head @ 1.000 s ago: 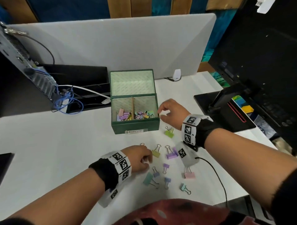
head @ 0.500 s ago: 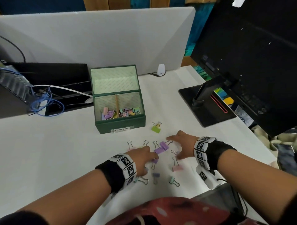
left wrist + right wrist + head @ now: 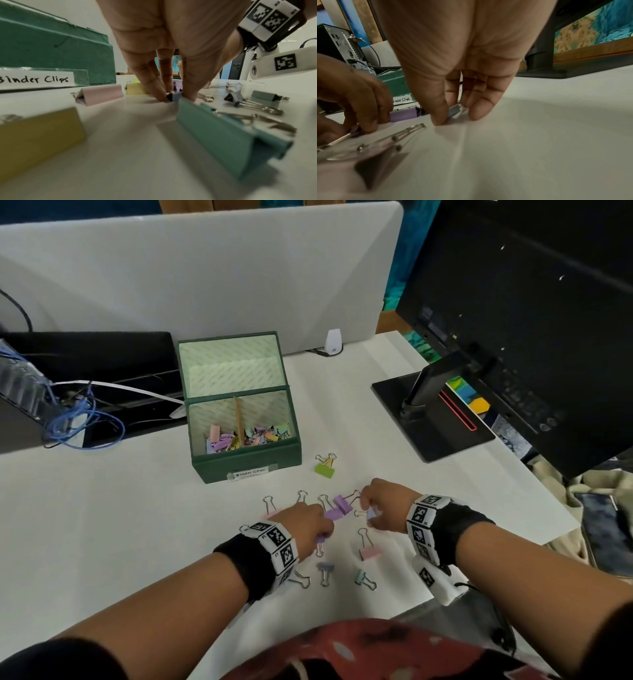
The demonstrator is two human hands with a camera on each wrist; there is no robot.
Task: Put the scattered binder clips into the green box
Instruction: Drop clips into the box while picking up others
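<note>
The green box stands open on the white table, with several pastel binder clips in its front compartments. More clips lie scattered in front of it: a green one, two purple ones, a pink one and a teal one. My left hand is down among them and pinches a small lilac-blue clip between thumb and fingers. Just to the right, my right hand pinches a small pale blue clip against the table.
A monitor stand and a large dark monitor fill the right side. A black tray with blue cables sits left of the box. A white divider closes the back. The table's front edge runs close under my right wrist.
My right hand has come down from the box to the scattered clips and closed on a small one. My left hand has shifted slightly right onto another small clip.
</note>
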